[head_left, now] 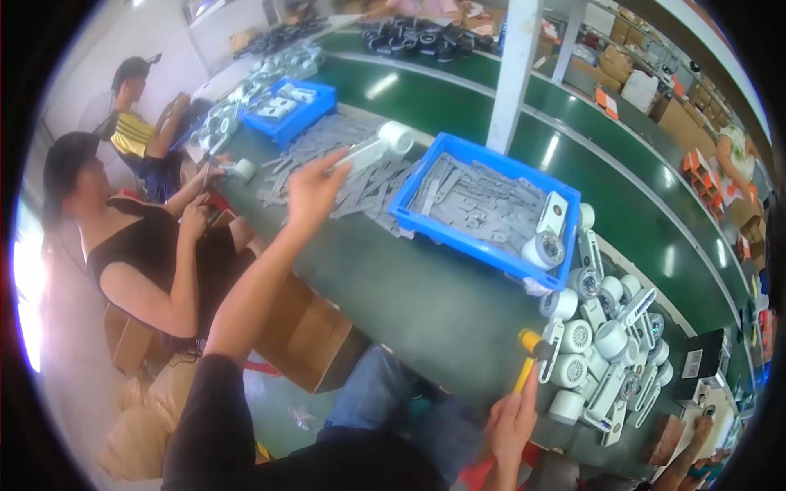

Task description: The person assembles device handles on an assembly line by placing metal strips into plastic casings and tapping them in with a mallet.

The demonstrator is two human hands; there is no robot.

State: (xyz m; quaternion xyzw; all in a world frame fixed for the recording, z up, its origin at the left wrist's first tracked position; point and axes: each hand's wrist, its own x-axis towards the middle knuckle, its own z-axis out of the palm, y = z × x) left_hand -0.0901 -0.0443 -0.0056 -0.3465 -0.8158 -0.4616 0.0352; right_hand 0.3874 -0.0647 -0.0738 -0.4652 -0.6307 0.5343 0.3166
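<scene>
Head view shows our left hand [315, 186] raised over the green workbench [426, 303], fingers pinched on a white plastic handheld fan with a long flat handle [375, 147], held above loose grey flat parts [344, 176]. Our right hand [512, 425] is closed around a yellow-handled hammer [528, 360], whose head touches the heap of white fan assemblies [606, 352]. Between both hands stands a blue plastic crate [458, 233] holding more grey parts.

Crate [483, 209] behind heap of parts [602, 352]
</scene>
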